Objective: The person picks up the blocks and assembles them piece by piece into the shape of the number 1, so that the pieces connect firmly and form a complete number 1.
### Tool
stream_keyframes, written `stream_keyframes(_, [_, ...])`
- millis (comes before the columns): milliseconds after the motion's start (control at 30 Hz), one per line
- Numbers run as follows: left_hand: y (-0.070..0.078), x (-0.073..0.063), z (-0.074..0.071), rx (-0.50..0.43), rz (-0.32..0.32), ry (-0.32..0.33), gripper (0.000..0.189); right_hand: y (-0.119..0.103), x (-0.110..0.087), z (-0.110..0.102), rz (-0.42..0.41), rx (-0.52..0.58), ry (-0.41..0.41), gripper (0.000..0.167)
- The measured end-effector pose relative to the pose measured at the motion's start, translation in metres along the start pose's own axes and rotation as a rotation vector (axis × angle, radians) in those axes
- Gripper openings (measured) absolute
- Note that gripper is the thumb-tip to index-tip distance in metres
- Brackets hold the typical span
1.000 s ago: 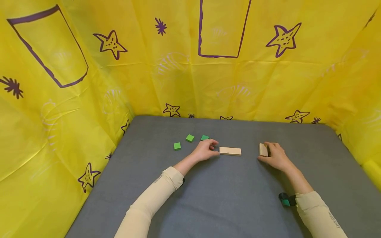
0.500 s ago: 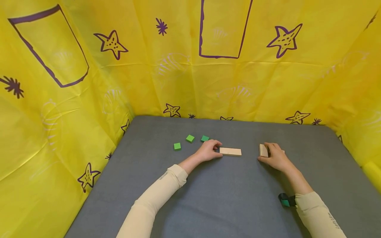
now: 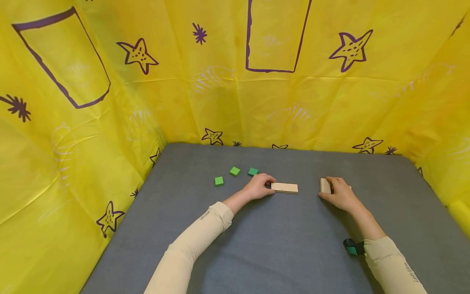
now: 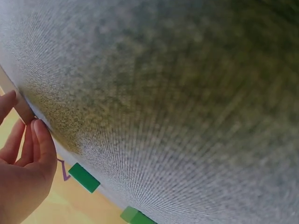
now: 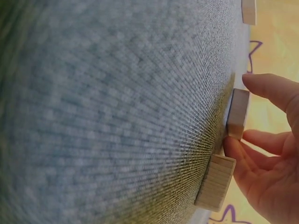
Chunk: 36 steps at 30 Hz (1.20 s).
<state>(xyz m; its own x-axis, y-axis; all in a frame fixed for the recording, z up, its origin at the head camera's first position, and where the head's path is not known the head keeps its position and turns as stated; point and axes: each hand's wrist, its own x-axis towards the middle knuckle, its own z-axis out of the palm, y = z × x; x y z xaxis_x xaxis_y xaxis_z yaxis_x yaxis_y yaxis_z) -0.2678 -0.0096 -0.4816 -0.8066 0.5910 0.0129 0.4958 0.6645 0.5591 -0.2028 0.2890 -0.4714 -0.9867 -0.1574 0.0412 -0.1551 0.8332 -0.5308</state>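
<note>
In the head view my left hand (image 3: 258, 187) pinches the left end of a flat, pale wooden block (image 3: 285, 187) between thumb and fingers. The left wrist view shows those fingertips right at the block's (image 4: 24, 110) end. My right hand (image 3: 339, 194) reaches around a second wooden block (image 3: 324, 185), its fingers bent. From the right wrist, this block (image 5: 238, 112) stands between thumb and fingers; a small gap shows at the thumb, while the fingers touch the other side. A third wooden block (image 5: 215, 182) lies just beyond these fingers, mostly hidden behind the hand from above.
Three small green blocks lie left of the left hand: a light green one (image 3: 219, 181), another (image 3: 235, 171) and a darker one (image 3: 253, 172). Grey cloth (image 3: 264, 245) covers the table. Yellow patterned sheets (image 3: 220, 98) hang behind and at both sides.
My left hand has moved slightly right, and its fingers have closed in on the end of the wooden block. The right hand and its block have stayed nearly still.
</note>
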Motion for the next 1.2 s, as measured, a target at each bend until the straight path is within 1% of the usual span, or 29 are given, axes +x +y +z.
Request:
stream_keyframes(233, [0.003, -0.002, -0.002, 0.029, -0.010, -0.008, 0.035, 0.000, 0.000, 0.001, -0.004, -0.003, 0.000, 0.065])
stream_keyframes(567, [0.005, -0.004, -0.003, 0.012, -0.011, 0.003, 0.033, 0.000, 0.001, 0.000, -0.016, -0.007, 0.007, 0.062])
stream_keyframes(800, [0.003, -0.005, -0.002, 0.014, -0.006, 0.019, 0.031, 0.000, 0.001, 0.000, -0.019, -0.010, 0.003, 0.062])
stream_keyframes(1033, [0.002, -0.009, -0.005, 0.022, -0.023, 0.031, 0.031, 0.003, 0.000, 0.001, -0.023, -0.003, 0.006, 0.063])
stream_keyframes(1200, [0.005, -0.015, -0.009, 0.001, -0.014, 0.043, 0.030, 0.004, 0.000, 0.000, -0.026, -0.010, 0.006, 0.064])
